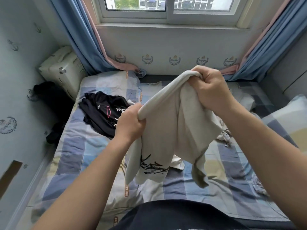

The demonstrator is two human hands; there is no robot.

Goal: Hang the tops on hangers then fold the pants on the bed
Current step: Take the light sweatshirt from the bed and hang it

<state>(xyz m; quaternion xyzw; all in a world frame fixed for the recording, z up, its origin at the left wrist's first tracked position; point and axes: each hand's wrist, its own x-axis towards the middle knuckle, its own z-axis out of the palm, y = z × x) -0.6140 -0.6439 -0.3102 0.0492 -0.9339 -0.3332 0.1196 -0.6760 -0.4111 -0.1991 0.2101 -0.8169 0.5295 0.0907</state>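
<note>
left hand and right hand each clenched on the rolled edge of the beige top, held above the bed; spreading it to find the neck opening probably eased hanging.

The gathered edge of the beige top is buried inside the left hand and the right hand, so neckline and hem cannot be told apart. The black script printed on it is creased and cannot be read. The white lettering on the black top is partly covered by the left hand. A white piece is largely hidden beneath the hanging cloth. A dark heap beside the bed cannot be identified. The window is cropped by the upper edge.
</note>
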